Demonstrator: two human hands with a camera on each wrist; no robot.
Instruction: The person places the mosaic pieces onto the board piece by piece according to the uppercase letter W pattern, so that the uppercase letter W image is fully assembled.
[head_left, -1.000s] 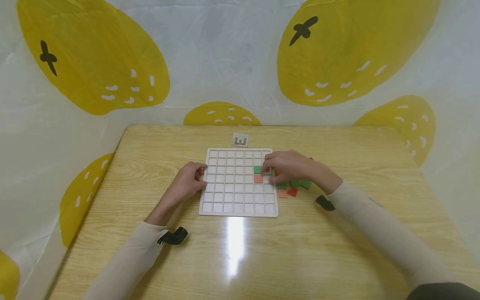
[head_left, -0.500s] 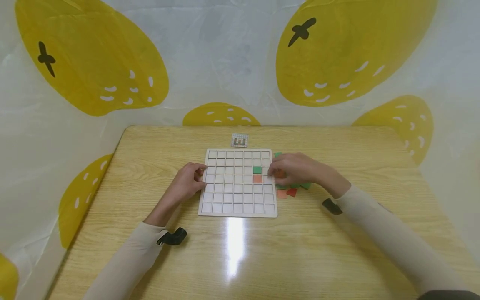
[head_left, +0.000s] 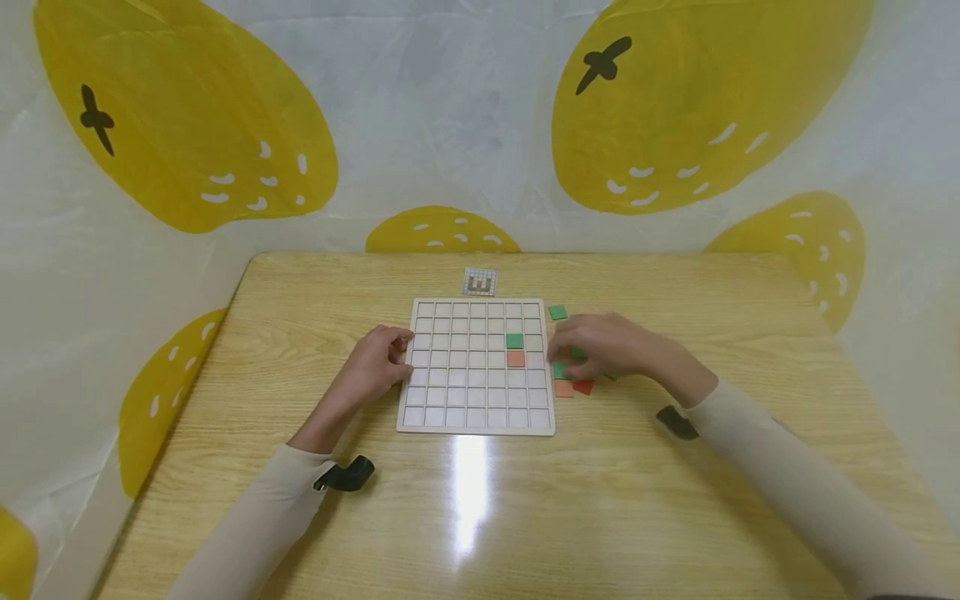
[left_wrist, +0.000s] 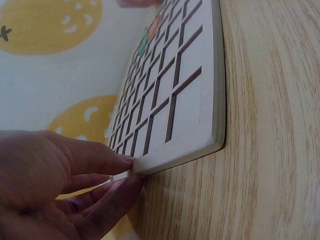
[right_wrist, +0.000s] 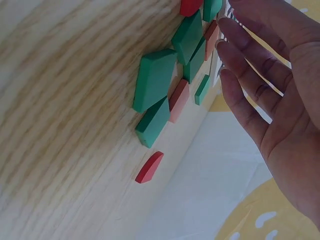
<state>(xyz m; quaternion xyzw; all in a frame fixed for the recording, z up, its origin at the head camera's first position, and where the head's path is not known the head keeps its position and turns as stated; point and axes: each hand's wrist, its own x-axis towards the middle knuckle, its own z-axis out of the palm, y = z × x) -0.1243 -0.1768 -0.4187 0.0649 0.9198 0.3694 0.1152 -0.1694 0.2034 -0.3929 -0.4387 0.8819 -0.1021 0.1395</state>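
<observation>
A white grid board (head_left: 476, 367) lies flat on the table. One green square tile (head_left: 514, 341) and an orange square tile (head_left: 516, 358) sit in neighbouring cells near its right side. My left hand (head_left: 369, 364) grips the board's left edge with thumb and fingertips; the left wrist view shows these fingers (left_wrist: 112, 200) against the rim. Just right of the board, my right hand (head_left: 603, 343) hovers over loose tiles, hiding some. In the right wrist view its fingers (right_wrist: 250, 92) are loosely bent and apart, with nothing seen held.
Among the loose pieces are a lone green tile (head_left: 557, 312), an orange tile (head_left: 564, 388) and a red quarter-round piece (head_left: 583, 387). Several green tiles (right_wrist: 155, 80) lie together under the right hand. A small pattern card (head_left: 479, 282) lies behind the board on the wooden table (head_left: 337, 292).
My right hand has drawn back rightward from the board to over the loose tiles, uncovering a green tile by the board's far right corner. The left hand has stayed on the board's edge.
</observation>
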